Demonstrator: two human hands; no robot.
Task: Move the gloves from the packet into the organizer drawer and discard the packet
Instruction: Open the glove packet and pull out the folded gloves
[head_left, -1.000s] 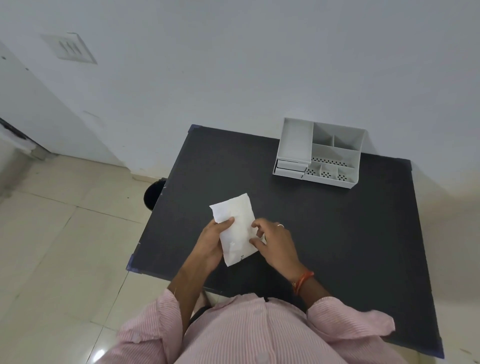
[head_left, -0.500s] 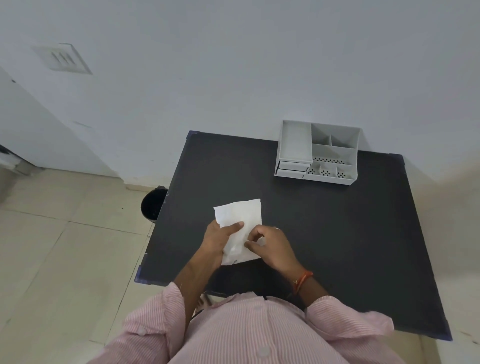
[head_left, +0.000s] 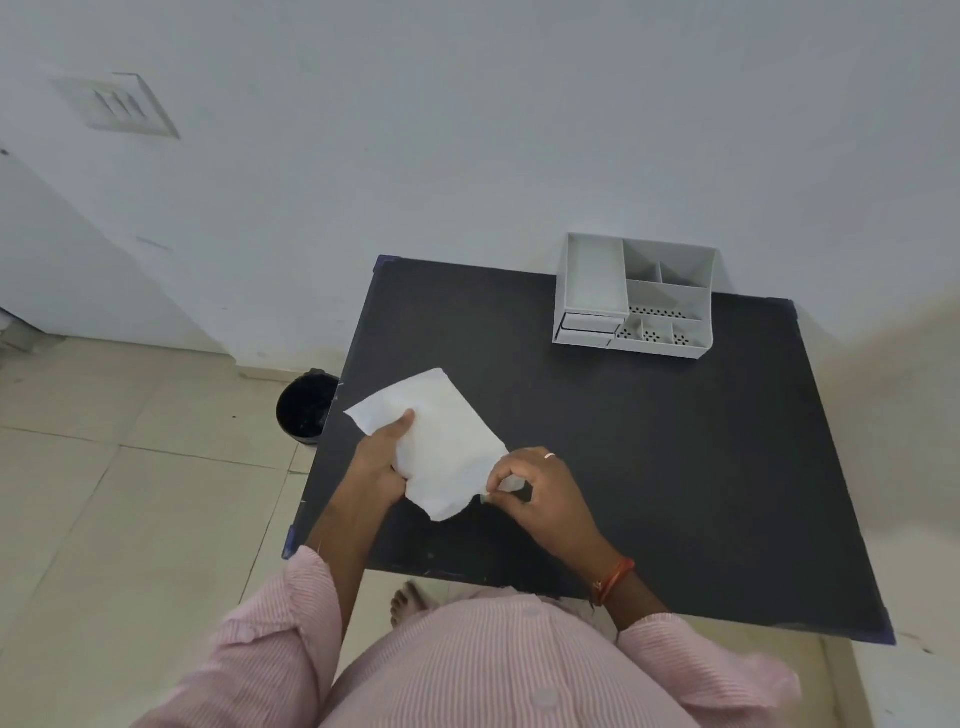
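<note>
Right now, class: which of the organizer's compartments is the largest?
The long compartment on the left side of the organizer. It runs front to back above the two drawers, while the others on the right are smaller, divided cells.

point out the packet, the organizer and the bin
white packet (head_left: 441, 441), head view, on its flat middle
grey organizer (head_left: 592, 278), head view, on the floor of its long left tray
black bin (head_left: 304, 410), head view, on its dark inside

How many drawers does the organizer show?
2: stacked at the front-left corner of the organizer, upper drawer above lower drawer, both shut. None others visible.
</note>
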